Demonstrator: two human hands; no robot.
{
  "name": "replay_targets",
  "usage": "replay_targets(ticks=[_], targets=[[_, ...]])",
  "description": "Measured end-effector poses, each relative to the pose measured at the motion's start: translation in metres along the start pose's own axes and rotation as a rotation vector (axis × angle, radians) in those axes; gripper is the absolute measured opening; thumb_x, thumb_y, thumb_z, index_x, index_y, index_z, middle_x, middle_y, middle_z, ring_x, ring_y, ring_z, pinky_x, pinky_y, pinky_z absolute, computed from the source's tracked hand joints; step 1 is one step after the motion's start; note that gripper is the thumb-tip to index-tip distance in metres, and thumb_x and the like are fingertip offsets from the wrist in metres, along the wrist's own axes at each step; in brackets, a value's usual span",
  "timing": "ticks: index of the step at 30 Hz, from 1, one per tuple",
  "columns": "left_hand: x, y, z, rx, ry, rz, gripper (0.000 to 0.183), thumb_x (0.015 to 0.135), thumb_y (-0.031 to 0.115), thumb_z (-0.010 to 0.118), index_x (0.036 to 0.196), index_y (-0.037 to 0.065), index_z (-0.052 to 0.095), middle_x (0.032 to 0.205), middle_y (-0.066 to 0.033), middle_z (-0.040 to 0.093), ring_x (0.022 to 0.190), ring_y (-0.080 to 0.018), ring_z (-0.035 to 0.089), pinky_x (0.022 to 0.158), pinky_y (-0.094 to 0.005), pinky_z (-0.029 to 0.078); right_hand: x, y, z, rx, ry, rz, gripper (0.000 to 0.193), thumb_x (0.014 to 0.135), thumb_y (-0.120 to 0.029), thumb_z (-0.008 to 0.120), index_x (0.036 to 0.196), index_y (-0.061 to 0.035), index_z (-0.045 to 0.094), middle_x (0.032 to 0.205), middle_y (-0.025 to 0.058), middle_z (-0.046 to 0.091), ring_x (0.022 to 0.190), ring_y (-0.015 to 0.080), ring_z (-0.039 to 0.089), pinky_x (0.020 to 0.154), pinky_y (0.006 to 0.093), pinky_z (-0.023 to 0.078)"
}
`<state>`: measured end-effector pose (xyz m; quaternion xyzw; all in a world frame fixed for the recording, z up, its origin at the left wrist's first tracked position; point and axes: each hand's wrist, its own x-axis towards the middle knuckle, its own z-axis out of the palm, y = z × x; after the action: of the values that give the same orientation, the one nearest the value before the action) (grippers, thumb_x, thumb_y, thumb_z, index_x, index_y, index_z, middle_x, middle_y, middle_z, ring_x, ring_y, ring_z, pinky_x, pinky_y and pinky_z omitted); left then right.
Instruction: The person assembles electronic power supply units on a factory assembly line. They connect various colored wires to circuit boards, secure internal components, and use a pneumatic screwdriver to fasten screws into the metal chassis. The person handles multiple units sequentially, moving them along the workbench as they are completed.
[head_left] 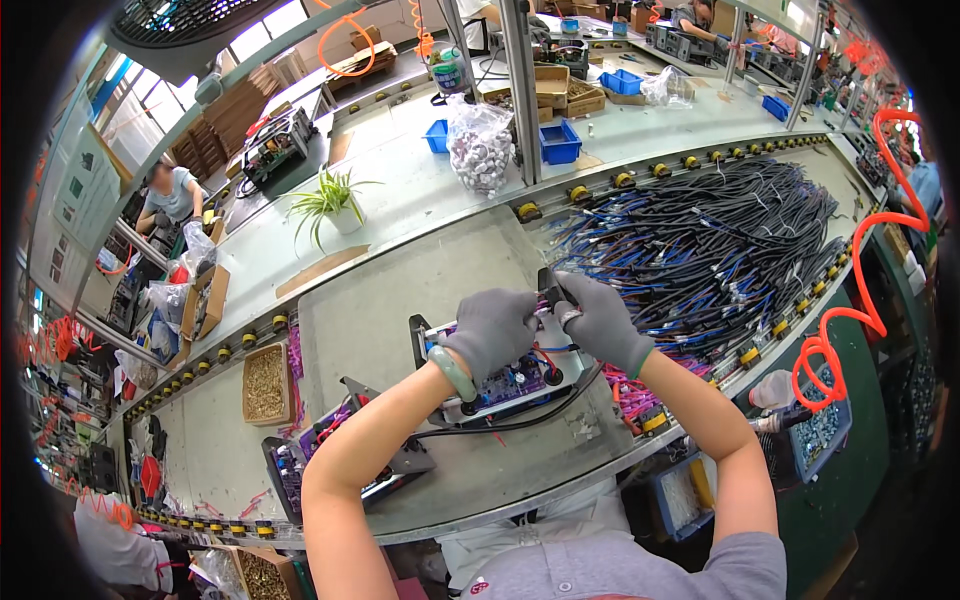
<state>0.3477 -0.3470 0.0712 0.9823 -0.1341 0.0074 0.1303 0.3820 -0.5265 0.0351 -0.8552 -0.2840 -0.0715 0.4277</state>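
Observation:
Both my hands wear grey gloves and meet at the far right end of an electronic unit (520, 395), which has a purple circuit board and a metal chassis. My left hand (497, 328) is closed above the board, its fingertips beside the unit's black end panel (547, 287). My right hand (603, 320) is closed at the same panel from the right. What either set of fingers pinches is hidden. Red and blue wires show below the hands. A black cable (500, 429) runs along the unit's near side. A second, similar unit (290, 465) lies to the left, partly behind my left forearm.
A large heap of black cables (740, 225) covers the bench at right. Left of the units stands a box of small brass-coloured parts (266, 385). Yellow-black rollers line the conveyor edge. A coiled orange air hose (850, 315) hangs at right. A potted plant (343, 212) stands behind.

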Motion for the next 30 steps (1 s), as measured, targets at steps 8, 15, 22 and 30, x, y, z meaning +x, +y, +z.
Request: replay_targets(ticks=[8,15,22,30], targets=[[0.004,0.005,0.012,0.087,0.048,0.066,0.009,0.081,0.015,0.06,0.083,0.01,0.067,0.082,-0.0112,0.067,0.075,-0.0331,0.068,0.067,-0.0442,0.053,0.0,-0.003,0.003,0.05,0.013,0.032,0.015,0.083,-0.011,0.056,0.095,-0.0035,0.061,0.082,0.0208,0.062,0.08,0.0399,0.061,0.07,0.0478,0.048],[-0.002,0.008,-0.008,0.062,-0.065,-0.073,0.021,0.086,0.026,0.056,0.094,0.011,0.068,0.086,-0.0163,0.069,0.085,-0.0377,0.066,0.076,-0.0487,0.051,-0.002,0.002,0.002,0.047,0.011,0.054,0.024,0.086,-0.016,0.059,0.106,-0.0045,0.064,0.089,0.0202,0.067,0.083,0.0383,0.066,0.072,0.0418,0.051],[-0.112,-0.059,-0.062,-0.616,0.122,-0.144,0.04,0.096,0.023,0.053,0.129,0.0,0.056,0.119,-0.0158,0.066,0.107,-0.0223,0.063,0.096,-0.0338,0.047,-0.005,0.01,0.002,0.108,0.044,0.049,0.029,0.087,-0.012,0.061,0.115,-0.0041,0.063,0.091,0.0203,0.068,0.084,0.0331,0.068,0.075,0.0366,0.053],[-0.432,-0.189,-0.042,-0.376,0.305,-0.884,0.041,0.084,0.007,0.064,0.124,0.005,0.058,0.097,-0.008,0.067,0.086,-0.0169,0.064,0.079,-0.0294,0.052,-0.041,-0.066,-0.002,-0.283,-0.002,-0.501,0.045,0.079,-0.012,0.068,0.123,-0.0096,0.059,0.109,0.0129,0.064,0.099,0.0288,0.064,0.09,0.0414,0.05]])
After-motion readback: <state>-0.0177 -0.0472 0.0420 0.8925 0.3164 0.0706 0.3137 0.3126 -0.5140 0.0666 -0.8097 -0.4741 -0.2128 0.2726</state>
